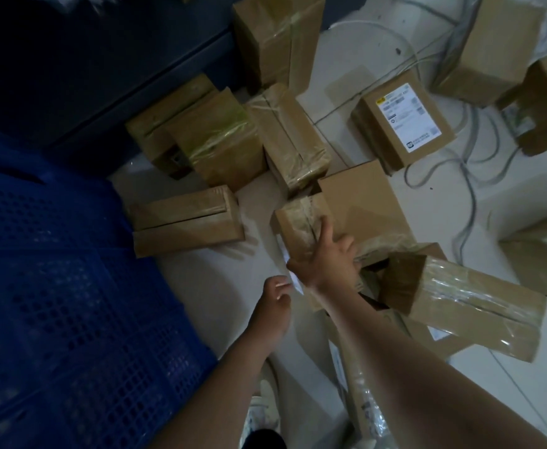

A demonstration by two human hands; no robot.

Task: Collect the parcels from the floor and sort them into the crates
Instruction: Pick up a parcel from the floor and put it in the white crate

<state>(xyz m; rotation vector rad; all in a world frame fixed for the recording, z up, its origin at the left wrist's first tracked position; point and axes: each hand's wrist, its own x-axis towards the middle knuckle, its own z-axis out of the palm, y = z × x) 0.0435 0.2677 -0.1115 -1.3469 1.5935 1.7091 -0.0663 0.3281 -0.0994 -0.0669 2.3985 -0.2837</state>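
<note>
Several brown cardboard parcels lie scattered on the pale floor. My right hand [325, 254] spreads its fingers over the near end of a taped parcel [346, 205] in the middle of the floor and touches it. My left hand [277, 291] hovers just left of it with loosely curled fingers, close to a white label at the parcel's near edge; it holds nothing that I can see. A blue perforated crate [71, 286] stands at the left.
More parcels: a labelled one [405, 124] at the right, a flat one [184, 218] beside the crate, a taped one [460, 299] near my right arm. Grey cables [466, 176] trail over the floor at the right. A dark cabinet [87, 59] stands behind the crate.
</note>
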